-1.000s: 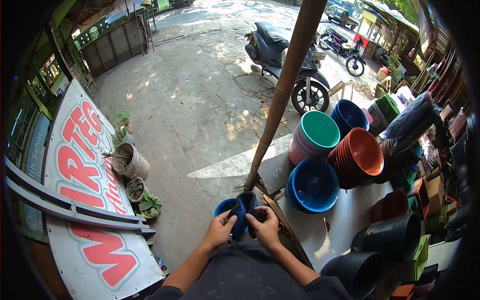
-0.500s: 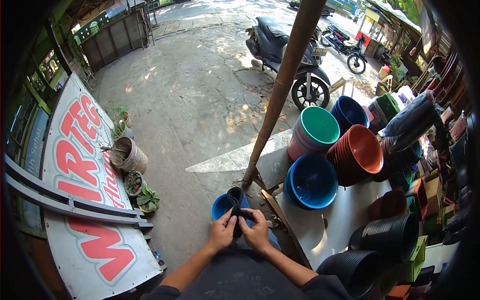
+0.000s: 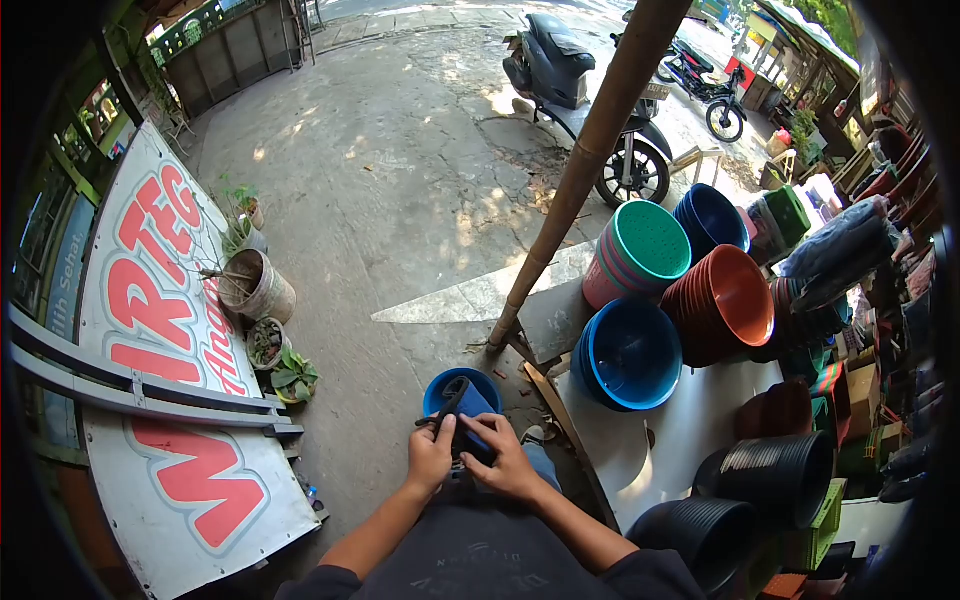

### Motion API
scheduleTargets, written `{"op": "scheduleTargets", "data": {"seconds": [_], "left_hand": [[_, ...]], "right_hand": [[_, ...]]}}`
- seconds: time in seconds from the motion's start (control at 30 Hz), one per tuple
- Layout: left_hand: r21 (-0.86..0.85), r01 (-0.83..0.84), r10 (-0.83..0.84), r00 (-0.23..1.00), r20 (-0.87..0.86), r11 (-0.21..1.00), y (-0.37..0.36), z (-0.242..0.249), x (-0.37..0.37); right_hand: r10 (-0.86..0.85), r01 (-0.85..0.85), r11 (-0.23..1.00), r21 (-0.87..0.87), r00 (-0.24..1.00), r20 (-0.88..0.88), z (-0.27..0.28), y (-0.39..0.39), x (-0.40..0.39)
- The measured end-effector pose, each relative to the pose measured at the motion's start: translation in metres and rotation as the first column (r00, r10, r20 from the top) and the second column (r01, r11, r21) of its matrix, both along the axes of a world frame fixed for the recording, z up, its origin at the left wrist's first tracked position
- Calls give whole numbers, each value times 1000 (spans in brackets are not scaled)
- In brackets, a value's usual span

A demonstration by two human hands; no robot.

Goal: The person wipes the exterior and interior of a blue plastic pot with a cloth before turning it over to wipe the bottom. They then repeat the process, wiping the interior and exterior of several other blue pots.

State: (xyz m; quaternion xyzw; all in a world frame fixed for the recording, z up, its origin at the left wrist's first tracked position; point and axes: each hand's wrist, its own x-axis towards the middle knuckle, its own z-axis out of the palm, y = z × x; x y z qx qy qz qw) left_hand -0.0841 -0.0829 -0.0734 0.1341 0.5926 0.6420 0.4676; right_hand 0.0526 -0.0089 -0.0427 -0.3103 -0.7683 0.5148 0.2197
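Both my hands are in front of my shirt, over a blue basin point(image 3: 489, 388) on the ground. Between them is a folded, flexible black-and-blue piece point(image 3: 466, 402), its exact kind not clear. My left hand point(image 3: 431, 460) pinches its left side, thumb pointing up along a black edge that juts out leftward. On the other side, my right hand point(image 3: 506, 466) has its fingers closed on the blue-and-black part, thumb at the lower end. The piece overlaps the basin in this view and partly hides its inside.
A bamboo pole point(image 3: 560, 215) slants up just ahead. To the right, a white table point(image 3: 630, 450) bears stacked blue basins point(image 3: 630, 355), orange tubs point(image 3: 728, 300) and black pots point(image 3: 770, 475). A lettered banner point(image 3: 190, 490) and potted plants point(image 3: 293, 377) line the left. A scooter point(image 3: 565, 85) stands ahead.
The piece has been turned and lowered between my hands, so its blue face now shows where a curled black end stood up before. More of the basin is visible.
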Motion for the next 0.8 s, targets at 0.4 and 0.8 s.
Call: {"op": "scheduleTargets", "data": {"seconds": [0.4, 0.8], "left_hand": [[-109, 202, -217, 964, -154, 973, -8, -26, 1], [-257, -278, 375, 767, 521, 926, -13, -82, -8]], "right_hand": [[144, -133, 988, -80, 978, 149, -57, -11, -7], [-348, 465, 869, -169, 817, 460, -66, -23, -7]]}}
